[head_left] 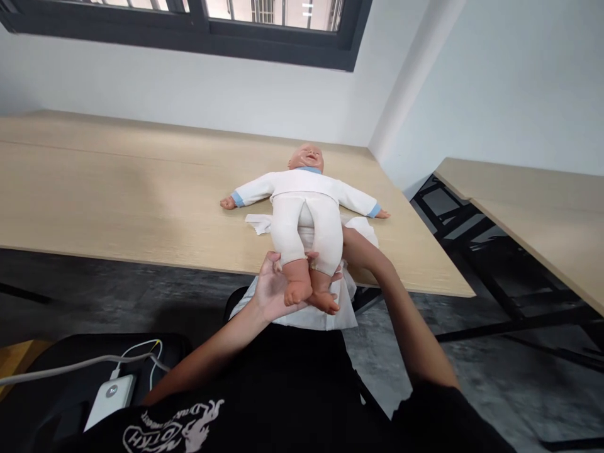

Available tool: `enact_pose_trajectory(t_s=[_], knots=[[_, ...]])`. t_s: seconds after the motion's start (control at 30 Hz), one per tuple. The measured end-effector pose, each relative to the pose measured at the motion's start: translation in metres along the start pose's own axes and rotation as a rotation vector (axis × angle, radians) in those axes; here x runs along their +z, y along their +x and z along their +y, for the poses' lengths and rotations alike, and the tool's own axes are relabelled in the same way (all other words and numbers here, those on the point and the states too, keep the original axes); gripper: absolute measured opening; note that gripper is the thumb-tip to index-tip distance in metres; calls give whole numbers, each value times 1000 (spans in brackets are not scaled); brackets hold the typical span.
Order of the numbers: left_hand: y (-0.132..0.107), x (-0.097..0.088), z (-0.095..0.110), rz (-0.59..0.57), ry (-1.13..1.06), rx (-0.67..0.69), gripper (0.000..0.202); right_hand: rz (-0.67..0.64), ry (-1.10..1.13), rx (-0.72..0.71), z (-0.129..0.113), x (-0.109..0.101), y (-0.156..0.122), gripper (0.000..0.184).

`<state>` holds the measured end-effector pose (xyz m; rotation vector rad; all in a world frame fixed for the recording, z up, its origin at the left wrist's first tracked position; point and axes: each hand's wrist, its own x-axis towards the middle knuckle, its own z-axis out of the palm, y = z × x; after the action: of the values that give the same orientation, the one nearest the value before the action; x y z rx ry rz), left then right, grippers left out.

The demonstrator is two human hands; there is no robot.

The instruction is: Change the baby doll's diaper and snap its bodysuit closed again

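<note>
One doll [302, 184]: on its back on the table [141, 207], close to the right-hand end, head toward the far edge, arms spread, lower legs reaching over the near edge.
Body: probably light for its size; the feet [298, 292] look like smooth moulded plastic or rubber, firm and a little slippery. How soft the trunk is under the clothes cannot be told.
Clothes: white trousers [287, 229] and a white top with blue cuffs; the fabric looks soft, likely to give more friction than the bare feet, but it could slide over the legs if pulled alone.
Where to hold: both lower legs together, just at the trouser hems, seems surest; an arm or a single foot would probably let the body swing. Breakage seems unlikely.
Left hand [276, 296]: holding the doll's lower legs from beneath, palm upward, thumb beside one hem.
Right hand [356, 246]: alongside the doll's other leg; its fingers are hidden behind the trousers, so one cannot tell whether they grasp anything.
White cloth [346, 311]: partly under the doll, showing on both sides of it; white material also lies below the near edge, around the hands.
Power bank [112, 397]: cabled, beyond the near edge, beside the person's left arm.
Second table [533, 195]: apart, past the right-hand end.
Window [283, 47]: in the wall above the far edge.
</note>
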<state>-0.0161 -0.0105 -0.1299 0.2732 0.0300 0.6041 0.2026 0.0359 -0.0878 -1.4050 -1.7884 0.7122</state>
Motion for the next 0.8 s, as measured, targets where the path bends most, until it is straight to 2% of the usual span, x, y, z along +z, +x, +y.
enact_pose_trajectory(t_s=[0.07,0.17,0.27,0.4,0.47,0.57,0.7,0.8], knots=[[-2,5,-1,32,-1,12,66,64,30,1,-2,0,-19,32],[-2,15,-2,60,-27,31,70,285,235,151,-10,7,-41,51],[0,22,-5,43,-44,20,74,248,384,297,-22,18,-50,71],[-1,26,-2,52,7,0,75,173,424,302,-26,22,-51,102],[-5,28,5,109,66,-27,68,161,455,275,-22,18,-49,99],[-18,32,24,201,177,-61,52,195,498,255,-12,4,-46,82],[-42,35,51,380,392,89,25,200,447,246,-4,-12,-48,72],[-53,33,62,509,664,178,8,177,380,240,1,-15,-50,70]])
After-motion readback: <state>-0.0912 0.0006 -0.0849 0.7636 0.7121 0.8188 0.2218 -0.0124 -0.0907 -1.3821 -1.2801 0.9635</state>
